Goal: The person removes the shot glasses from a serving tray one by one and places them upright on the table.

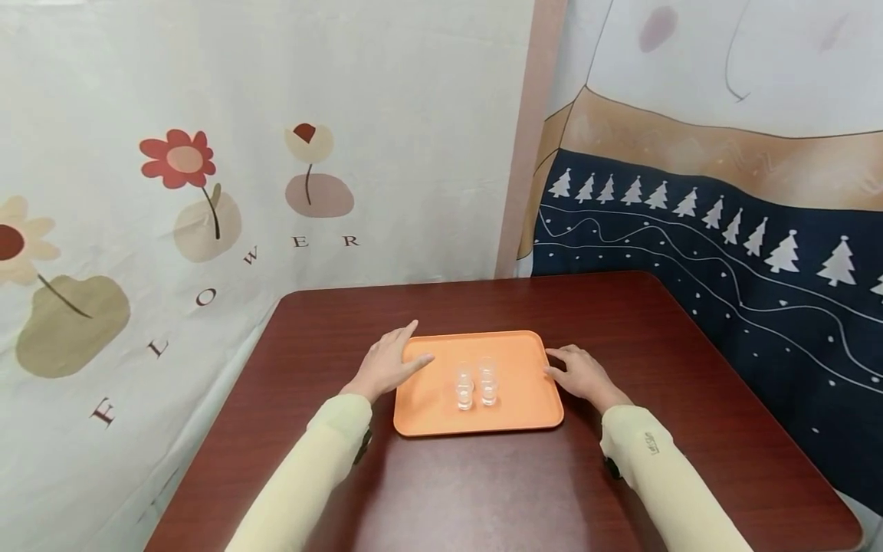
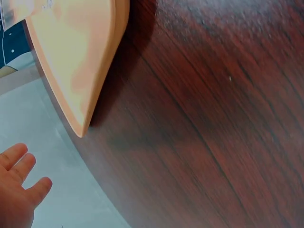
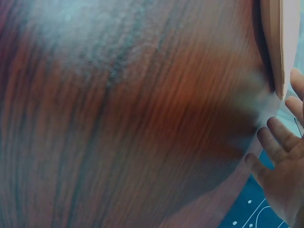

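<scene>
An orange rectangular tray (image 1: 428,410) lies on the table. Near its middle, several small clear glasses (image 1: 464,397) stand close together in two short rows. My left hand (image 1: 386,360) is at the tray's left edge, its thumb extended over the tray surface and the fingers pointing away from me. At the opposite edge, my right hand (image 1: 582,373) has its fingertips right by the rim. Both hands have fingers spread and hold nothing. In the left wrist view, the fingers (image 2: 40,190) show beside a tray corner (image 2: 82,130); the right wrist view shows spread fingers (image 3: 270,140) below the tray's edge (image 3: 274,52).
The dark red-brown wooden table (image 1: 483,491) has rounded corners. Behind it hangs a pale cloth (image 1: 414,153) with printed flowers and letters. A dark blue cloth (image 1: 759,307) with white trees hangs along the right side.
</scene>
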`<state>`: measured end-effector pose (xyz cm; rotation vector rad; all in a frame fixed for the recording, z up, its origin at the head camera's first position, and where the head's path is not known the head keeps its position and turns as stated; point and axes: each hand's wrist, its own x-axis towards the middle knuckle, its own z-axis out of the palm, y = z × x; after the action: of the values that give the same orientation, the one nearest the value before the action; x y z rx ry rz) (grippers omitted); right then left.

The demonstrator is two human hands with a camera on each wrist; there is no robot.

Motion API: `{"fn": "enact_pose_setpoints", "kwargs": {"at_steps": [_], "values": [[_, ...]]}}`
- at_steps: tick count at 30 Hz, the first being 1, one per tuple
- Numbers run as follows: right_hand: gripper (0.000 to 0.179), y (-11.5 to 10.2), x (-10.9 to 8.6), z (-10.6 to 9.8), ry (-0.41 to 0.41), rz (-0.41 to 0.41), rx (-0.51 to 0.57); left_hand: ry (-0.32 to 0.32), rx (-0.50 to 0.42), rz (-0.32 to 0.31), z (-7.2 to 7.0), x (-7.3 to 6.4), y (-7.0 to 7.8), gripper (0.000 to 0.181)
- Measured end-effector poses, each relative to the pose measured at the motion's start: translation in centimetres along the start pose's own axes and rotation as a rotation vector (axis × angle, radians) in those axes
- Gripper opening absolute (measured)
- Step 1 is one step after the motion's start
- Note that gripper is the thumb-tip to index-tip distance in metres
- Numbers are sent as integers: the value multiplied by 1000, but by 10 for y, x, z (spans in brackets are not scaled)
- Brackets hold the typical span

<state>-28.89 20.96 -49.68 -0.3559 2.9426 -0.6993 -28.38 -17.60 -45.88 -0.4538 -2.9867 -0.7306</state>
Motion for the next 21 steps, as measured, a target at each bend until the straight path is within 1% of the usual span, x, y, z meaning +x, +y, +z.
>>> {"fn": "enact_pose_setpoints", "kwargs": {"at_steps": [3, 6, 12, 16, 21], "values": [[52, 0, -1, 0, -8, 5, 14, -15, -51, -28, 2, 0, 2, 83], [50, 2, -2, 1, -7, -13, -1, -31, -99, -46, 4, -2, 5, 82], [49, 3, -3, 2, -10, -21, -6, -43, -177, -61, 9, -5, 12, 79], [49, 4, -4, 2, -20, -26, -9, -36, -217, -60, 13, -8, 16, 76], [50, 5, -6, 2, -46, -20, -13, -19, -257, -31, 23, -13, 19, 75]]}}
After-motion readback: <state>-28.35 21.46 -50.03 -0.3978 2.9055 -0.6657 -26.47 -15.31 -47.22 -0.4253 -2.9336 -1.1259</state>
